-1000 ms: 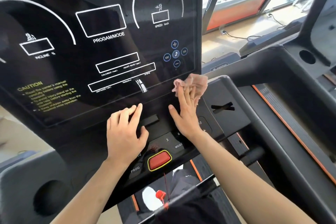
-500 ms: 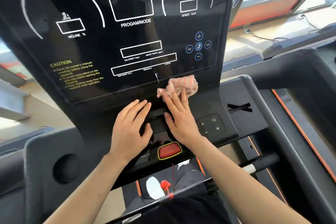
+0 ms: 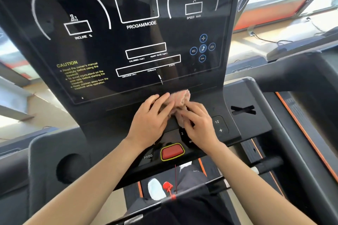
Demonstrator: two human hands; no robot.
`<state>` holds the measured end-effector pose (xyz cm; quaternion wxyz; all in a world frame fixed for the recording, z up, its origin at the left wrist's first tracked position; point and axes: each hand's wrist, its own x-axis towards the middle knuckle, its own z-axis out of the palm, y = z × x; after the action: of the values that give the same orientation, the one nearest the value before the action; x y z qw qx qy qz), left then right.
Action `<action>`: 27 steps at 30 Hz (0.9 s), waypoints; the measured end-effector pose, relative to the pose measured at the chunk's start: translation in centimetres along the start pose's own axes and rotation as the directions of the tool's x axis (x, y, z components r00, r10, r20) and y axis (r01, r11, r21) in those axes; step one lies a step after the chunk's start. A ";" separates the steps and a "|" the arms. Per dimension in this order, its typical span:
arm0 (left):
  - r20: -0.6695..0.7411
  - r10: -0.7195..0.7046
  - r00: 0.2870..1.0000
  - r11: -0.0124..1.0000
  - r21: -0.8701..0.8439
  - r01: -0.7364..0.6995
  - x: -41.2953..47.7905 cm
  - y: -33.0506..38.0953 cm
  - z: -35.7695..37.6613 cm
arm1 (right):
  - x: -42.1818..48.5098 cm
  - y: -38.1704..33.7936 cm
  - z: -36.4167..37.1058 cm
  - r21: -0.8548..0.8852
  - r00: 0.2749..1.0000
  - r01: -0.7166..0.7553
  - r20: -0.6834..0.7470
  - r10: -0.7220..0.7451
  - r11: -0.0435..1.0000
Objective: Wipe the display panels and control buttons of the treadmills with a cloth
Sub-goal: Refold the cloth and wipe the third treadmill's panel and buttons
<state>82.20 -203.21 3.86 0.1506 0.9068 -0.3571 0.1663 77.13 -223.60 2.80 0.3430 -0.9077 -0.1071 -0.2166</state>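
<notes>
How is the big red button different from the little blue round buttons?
The red button is one rounded rectangle with a yellow rim; the blue buttons are five small circles. The red button sits on the lower control strip, the blue buttons up on the display panel. Neither is being touched.

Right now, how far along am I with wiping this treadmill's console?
Possibly done: the glossy black display panel shows no obvious smears. In hand: the left hand and right hand rest on the crumpled pink cloth just below that panel. To do: the cloth is not yet on the red stop button or the black 12 and plus key pad.
</notes>
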 end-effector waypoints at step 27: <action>0.093 -0.394 0.915 0.911 0.176 0.374 -8.2 -0.1 -1.2 | -0.2 -1.1 0.8 -0.372 0.865 -0.357 0.215 0.454 0.857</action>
<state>76.36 -197.76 1.54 0.0866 0.9768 -0.1664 0.1028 76.78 -222.31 2.81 0.2096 -0.9747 0.0755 -0.0151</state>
